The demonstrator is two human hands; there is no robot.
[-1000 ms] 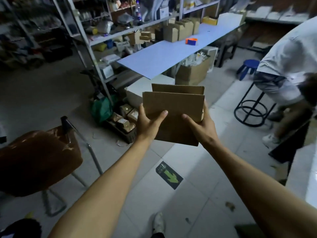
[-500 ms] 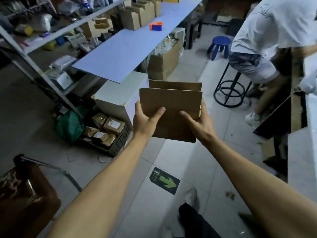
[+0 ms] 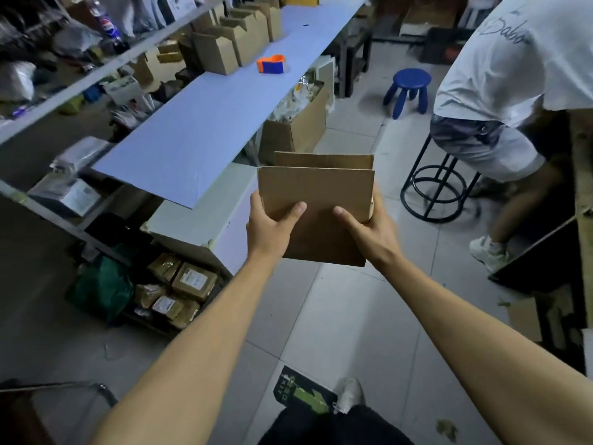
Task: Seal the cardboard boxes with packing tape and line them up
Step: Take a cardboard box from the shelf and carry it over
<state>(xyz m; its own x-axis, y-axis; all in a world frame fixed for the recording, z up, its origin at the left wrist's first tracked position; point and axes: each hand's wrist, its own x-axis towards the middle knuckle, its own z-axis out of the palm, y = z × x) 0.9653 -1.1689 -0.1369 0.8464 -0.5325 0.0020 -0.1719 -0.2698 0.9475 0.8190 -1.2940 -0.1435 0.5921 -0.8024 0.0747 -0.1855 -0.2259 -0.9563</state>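
Open cardboard box (image 3: 317, 200) in left hand (image 3: 269, 228) and right hand (image 3: 369, 229), beside long blue table (image 3: 192, 139).

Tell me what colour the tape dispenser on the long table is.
Orange and blue tape dispenser, seen in the head view.

A plain brown cardboard box (image 3: 316, 200) is held in mid-air over the tiled floor, its top flaps standing open and untaped. More open boxes (image 3: 237, 33) stand lined up on the long table, an orange-and-blue tape dispenser (image 3: 272, 64) just beside them.
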